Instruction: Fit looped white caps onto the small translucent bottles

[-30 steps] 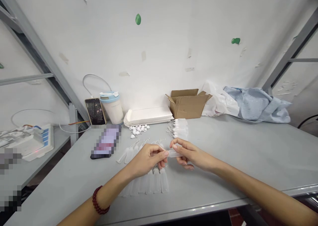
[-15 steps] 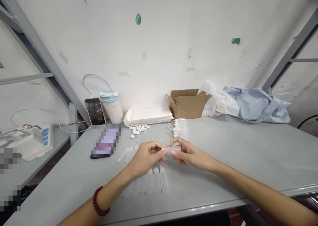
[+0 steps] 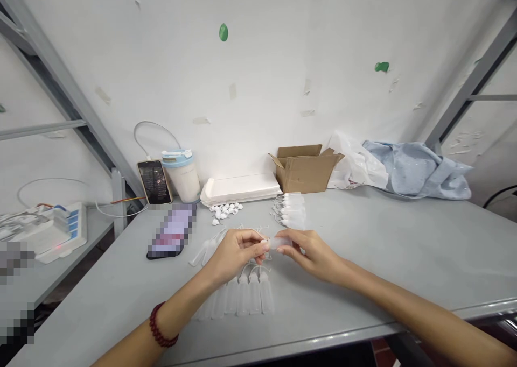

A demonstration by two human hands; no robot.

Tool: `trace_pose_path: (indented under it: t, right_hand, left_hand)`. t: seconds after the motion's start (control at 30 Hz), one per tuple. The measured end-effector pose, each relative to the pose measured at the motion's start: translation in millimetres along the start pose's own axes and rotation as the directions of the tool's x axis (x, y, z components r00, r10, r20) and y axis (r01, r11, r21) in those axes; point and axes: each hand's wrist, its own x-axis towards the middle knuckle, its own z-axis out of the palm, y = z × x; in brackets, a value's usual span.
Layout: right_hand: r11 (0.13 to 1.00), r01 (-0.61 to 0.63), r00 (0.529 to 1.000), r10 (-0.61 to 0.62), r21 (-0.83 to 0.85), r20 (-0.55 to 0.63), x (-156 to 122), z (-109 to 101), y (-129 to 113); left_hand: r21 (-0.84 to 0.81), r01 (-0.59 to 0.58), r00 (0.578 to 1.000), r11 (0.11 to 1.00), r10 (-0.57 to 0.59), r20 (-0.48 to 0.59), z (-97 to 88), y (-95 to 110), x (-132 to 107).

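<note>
A small translucent plastic tube (image 3: 278, 242) is held level between my two hands above the table. My left hand (image 3: 242, 253) pinches its left end, where a white tip shows between thumb and finger. On the other end, my right hand (image 3: 311, 253) closes thumb and fingers round the tube's body. Below the hands lies a row of similar translucent tubes (image 3: 254, 296) with white caps and thin cords. More corded tubes (image 3: 209, 250) are partly hidden behind my left hand. Beyond my right hand sits a stack of tubes (image 3: 293, 211) with cords pointing left.
Loose white caps (image 3: 226, 211) lie before a white stack of flat packets (image 3: 242, 188). An open cardboard box (image 3: 307, 174), a white plastic bag (image 3: 357, 165) and blue fabric (image 3: 420, 170) line the back. Phones (image 3: 172, 231) and a lidded cup (image 3: 183, 178) stand left.
My right hand's fingers have closed in further round the tube, the raised index finger coming down onto it. My left hand keeps its pinch almost in place.
</note>
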Motion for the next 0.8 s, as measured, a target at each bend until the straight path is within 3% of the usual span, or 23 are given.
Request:
trace_pose_path:
  t: [0.3, 0.63, 0.8]
  right_hand:
    - [0.979, -0.141, 0.989, 0.133, 0.150, 0.061, 2.5, -4.0, -5.7]
    - [0.994, -0.092, 0.994, 0.095, 0.058, -0.056, 0.0, 0.3, -2.1]
    - [0.998, -0.047, 0.998, 0.049, 0.041, -0.045, 0.1, -0.2, -0.6]
  left_hand:
    - [0.053, -0.065, 0.997, 0.996, 0.067, -0.030, 0.6, -3.2, -0.6]
    - [0.039, 0.036, 0.997, 0.999, -0.038, 0.068, 3.0, 0.8, -0.3]
    - [0.129, -0.038, 0.997, 0.991, 0.028, 0.077, 2.0, 3.1, -3.0]
